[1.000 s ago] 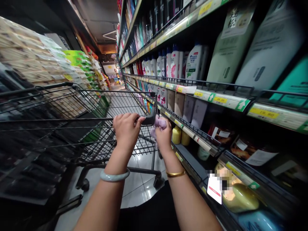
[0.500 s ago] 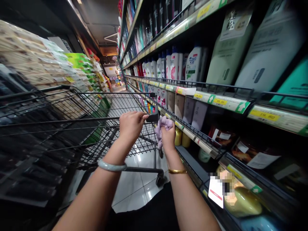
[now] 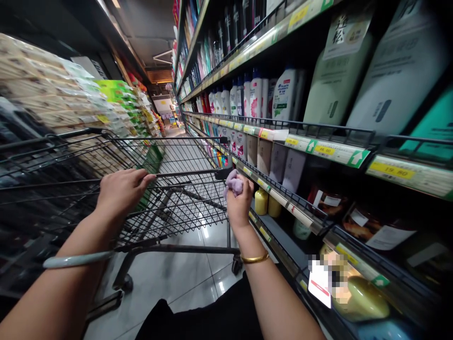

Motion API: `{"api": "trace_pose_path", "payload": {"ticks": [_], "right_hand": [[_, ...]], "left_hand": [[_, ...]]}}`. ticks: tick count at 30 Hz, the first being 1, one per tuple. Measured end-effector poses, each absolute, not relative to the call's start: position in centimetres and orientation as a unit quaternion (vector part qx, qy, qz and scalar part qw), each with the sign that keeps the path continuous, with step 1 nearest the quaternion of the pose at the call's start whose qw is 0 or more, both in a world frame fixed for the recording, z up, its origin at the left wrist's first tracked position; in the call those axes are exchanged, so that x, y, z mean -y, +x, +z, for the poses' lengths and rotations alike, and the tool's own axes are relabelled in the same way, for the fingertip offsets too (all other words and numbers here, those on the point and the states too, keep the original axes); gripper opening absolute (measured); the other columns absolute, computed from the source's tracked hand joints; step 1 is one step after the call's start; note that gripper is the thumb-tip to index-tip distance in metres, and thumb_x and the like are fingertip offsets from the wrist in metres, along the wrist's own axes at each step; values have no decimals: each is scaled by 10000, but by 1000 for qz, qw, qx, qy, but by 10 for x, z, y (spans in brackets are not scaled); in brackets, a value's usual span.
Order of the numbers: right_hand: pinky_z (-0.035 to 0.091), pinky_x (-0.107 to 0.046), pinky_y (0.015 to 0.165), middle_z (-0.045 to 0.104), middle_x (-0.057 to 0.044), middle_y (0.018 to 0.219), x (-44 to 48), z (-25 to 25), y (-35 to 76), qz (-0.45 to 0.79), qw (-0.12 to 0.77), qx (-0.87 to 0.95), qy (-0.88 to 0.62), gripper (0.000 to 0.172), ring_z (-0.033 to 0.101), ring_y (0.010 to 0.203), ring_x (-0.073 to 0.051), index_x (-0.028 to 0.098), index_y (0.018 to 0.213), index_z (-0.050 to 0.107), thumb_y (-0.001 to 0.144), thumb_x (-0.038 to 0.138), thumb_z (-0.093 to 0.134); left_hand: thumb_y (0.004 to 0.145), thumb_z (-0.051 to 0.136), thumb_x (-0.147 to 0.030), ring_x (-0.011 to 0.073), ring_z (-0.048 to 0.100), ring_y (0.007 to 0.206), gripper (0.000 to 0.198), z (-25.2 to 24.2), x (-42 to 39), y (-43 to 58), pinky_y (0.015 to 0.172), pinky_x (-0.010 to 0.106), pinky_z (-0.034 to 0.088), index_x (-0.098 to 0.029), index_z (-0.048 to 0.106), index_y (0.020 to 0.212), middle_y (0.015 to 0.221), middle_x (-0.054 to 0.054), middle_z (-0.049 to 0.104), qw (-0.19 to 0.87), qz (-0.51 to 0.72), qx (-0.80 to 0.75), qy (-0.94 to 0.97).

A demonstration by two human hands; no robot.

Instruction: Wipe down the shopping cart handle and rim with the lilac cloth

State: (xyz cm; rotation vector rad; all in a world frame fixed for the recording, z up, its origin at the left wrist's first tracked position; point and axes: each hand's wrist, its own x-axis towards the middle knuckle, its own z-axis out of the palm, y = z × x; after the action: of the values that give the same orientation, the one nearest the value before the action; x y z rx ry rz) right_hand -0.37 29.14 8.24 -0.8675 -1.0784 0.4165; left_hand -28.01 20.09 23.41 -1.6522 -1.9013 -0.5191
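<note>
A black wire shopping cart (image 3: 184, 198) stands in front of me in a shop aisle. My left hand (image 3: 122, 189) is closed over the cart's handle bar, left of its middle. My right hand (image 3: 239, 200) is closed round a crumpled purple cloth (image 3: 233, 183) at the right end of the handle bar, close to the corner of the cart. A pale bangle is on my left wrist and a gold one on my right.
Shelves (image 3: 318, 146) of shampoo bottles, refill pouches and yellow price tags run along the right, very close to the cart. Stacked packaged goods (image 3: 71, 104) line the left. The tiled aisle floor (image 3: 184, 278) stretches ahead between them.
My left hand has slid left along the handle bar, away from my right hand. The right hand with the cloth stays at the cart's right corner.
</note>
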Motion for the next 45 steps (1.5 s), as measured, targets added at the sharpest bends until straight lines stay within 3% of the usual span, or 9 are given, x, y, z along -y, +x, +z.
{"api": "trace_pose_path", "payload": {"ticks": [6,13,19,25,41,45], "right_hand": [[545,-464,1130,664,-101,1247,-294,86,-2,184,763,479,-395,391,640,1196,-235,255,1228,652,862,130,594],[497,-469,1186,658,-125,1305,-315,81,18,181,752,459,-437,425,613,1264,-241,232,1259,637,849,130,598],[512,-482,1147,658,-147,1312,-311,87,27,163,745,439,-475,420,616,1256,-268,229,1299,606,882,187,624],[513,-498,1131,654,-175,1292,-307,93,33,117,761,432,-470,372,616,1234,-287,210,1299,592,928,214,572],[480,-526,1173,666,-170,1277,-324,91,69,164,737,429,-496,438,605,1250,-315,205,1252,578,831,320,614],[464,-533,1185,658,-160,1285,-326,89,71,168,731,438,-495,461,601,1266,-316,215,1261,564,823,339,635]], "left_hand": [[999,195,-755,239,492,765,665,234,-197,-260,711,368,231,-248,523,722,757,56,554,290,-161,715,-615],[1075,397,-548,280,577,868,470,235,-197,-218,718,370,191,-219,616,821,898,98,695,287,-117,739,-599],[1115,408,-533,320,677,983,460,238,-192,-171,720,382,222,-213,676,922,976,104,739,300,-66,762,-570],[1125,385,-550,311,699,955,509,238,-187,-147,702,377,229,-206,677,890,942,98,750,316,-58,749,-579],[1108,524,-446,302,716,859,399,244,-180,-119,699,387,314,-194,750,897,885,96,763,283,-80,726,-621],[1111,536,-419,275,722,872,342,241,-174,-116,730,385,367,-216,780,982,922,71,779,284,-84,727,-619]]}}
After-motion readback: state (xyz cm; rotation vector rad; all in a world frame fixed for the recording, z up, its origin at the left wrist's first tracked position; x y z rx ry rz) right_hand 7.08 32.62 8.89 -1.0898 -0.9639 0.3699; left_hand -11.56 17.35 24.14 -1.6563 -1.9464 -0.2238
